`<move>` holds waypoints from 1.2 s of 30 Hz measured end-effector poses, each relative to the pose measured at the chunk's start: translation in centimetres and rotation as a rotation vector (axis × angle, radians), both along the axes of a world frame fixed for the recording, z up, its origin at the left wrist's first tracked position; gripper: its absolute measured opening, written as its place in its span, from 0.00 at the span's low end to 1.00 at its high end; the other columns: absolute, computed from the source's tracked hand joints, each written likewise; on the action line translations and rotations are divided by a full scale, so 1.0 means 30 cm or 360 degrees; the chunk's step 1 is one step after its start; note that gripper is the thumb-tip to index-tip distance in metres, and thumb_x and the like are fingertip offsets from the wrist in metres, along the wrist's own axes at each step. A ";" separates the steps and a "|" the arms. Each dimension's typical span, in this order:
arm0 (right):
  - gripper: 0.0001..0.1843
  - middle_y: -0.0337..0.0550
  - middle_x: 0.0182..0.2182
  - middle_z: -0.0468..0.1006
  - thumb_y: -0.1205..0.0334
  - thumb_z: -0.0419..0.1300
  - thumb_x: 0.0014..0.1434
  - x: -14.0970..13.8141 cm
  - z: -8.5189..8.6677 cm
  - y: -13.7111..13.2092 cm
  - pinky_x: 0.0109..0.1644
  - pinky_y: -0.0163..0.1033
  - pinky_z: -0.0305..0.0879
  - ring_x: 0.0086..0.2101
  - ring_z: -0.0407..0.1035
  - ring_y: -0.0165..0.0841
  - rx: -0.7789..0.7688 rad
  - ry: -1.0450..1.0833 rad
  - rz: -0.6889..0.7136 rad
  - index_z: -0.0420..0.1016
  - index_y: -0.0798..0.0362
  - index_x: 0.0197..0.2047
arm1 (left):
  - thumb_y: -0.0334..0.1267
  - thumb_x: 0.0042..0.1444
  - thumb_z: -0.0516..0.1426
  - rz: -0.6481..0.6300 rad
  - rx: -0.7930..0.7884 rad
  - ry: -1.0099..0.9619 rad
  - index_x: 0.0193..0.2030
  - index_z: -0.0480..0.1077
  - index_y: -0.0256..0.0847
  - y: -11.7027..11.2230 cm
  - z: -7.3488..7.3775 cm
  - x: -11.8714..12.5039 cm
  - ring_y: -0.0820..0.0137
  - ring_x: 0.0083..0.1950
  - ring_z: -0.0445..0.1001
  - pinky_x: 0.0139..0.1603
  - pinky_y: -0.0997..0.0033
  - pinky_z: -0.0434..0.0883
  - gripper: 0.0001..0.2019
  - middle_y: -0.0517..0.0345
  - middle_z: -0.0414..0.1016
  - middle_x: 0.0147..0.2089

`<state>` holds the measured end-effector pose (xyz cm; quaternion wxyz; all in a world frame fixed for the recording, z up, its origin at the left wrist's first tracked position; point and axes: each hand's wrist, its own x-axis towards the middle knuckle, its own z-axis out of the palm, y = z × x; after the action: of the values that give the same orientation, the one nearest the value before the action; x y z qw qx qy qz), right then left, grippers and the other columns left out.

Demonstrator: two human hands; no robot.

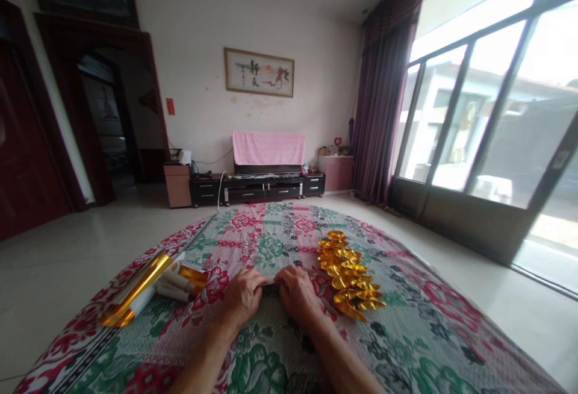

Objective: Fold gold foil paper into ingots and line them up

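Observation:
Between my two hands, low over the flowered tablecloth [271, 246], is a small strip of pale paper [270, 281]. My left hand [246, 294] is closed on its left end, thumb and fingers pinched together. At the other end my right hand [295, 288] grips it in the same way, so most of the strip is hidden by my fingers. Right of my right hand lies a row of folded gold foil paper pieces [347, 276], nested one against another. Left of my left hand are gold foil sheets [139, 288], partly rolled, with white backs showing.
Beyond the round table stands a low black cabinet [262, 190] with a pink cloth [268, 148] draped over something on it. A purple curtain [382, 105] and tall glass windows [478, 105] are at the right. A doorway [112, 123] opens at the left.

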<state>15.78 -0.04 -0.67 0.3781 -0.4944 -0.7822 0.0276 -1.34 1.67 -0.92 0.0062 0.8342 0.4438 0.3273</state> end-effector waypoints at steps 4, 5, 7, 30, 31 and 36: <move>0.11 0.41 0.32 0.73 0.73 0.54 0.50 0.004 -0.002 -0.002 0.42 0.36 0.58 0.36 0.65 0.33 -0.0079 -0.0036 0.0027 0.73 0.51 0.32 | 0.25 0.50 0.50 -0.0028 -0.0108 -0.0013 0.35 0.73 0.42 0.004 -0.014 -0.010 0.68 0.41 0.68 0.44 0.68 0.66 0.12 0.56 0.72 0.36; 0.11 0.41 0.31 0.72 0.74 0.54 0.49 0.006 -0.002 -0.002 0.41 0.36 0.58 0.36 0.65 0.33 -0.0083 -0.0028 0.0028 0.73 0.51 0.32 | 0.25 0.48 0.51 -0.0024 -0.0121 -0.0035 0.35 0.72 0.41 0.003 -0.014 -0.012 0.68 0.41 0.68 0.44 0.68 0.66 0.13 0.56 0.72 0.36; 0.12 0.42 0.31 0.72 0.75 0.54 0.46 0.010 -0.002 -0.003 0.41 0.35 0.59 0.35 0.65 0.32 -0.0086 0.0000 0.0049 0.73 0.53 0.33 | 0.25 0.47 0.52 -0.0008 -0.0133 -0.0065 0.35 0.71 0.40 0.001 -0.012 -0.016 0.67 0.41 0.68 0.44 0.68 0.66 0.11 0.56 0.72 0.37; 0.08 0.42 0.33 0.74 0.72 0.57 0.47 0.028 -0.002 -0.006 0.44 0.35 0.63 0.35 0.68 0.30 -0.0029 0.0089 0.0310 0.75 0.53 0.29 | 0.34 0.49 0.58 -0.0161 -0.0243 -0.0142 0.31 0.76 0.44 0.017 -0.021 -0.052 0.71 0.41 0.71 0.46 0.72 0.67 0.05 0.58 0.74 0.39; 0.08 0.42 0.33 0.74 0.72 0.57 0.48 0.028 -0.002 -0.006 0.44 0.35 0.63 0.35 0.68 0.30 -0.0025 0.0101 0.0308 0.76 0.53 0.29 | 0.35 0.50 0.58 -0.0158 -0.0251 -0.0146 0.31 0.76 0.43 0.020 -0.023 -0.052 0.71 0.41 0.71 0.45 0.72 0.67 0.05 0.57 0.74 0.39; 0.08 0.43 0.32 0.75 0.70 0.56 0.53 0.025 -0.001 -0.004 0.43 0.36 0.63 0.34 0.68 0.30 -0.0003 0.0121 0.0240 0.76 0.54 0.27 | 0.36 0.52 0.56 -0.0125 -0.0268 -0.0169 0.30 0.76 0.42 0.035 -0.031 -0.046 0.71 0.40 0.71 0.44 0.71 0.68 0.07 0.56 0.74 0.38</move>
<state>16.52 -0.16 -0.71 0.4038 -0.4331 -0.8023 0.0755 -2.72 2.73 -1.85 0.1125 0.8290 0.4357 0.3321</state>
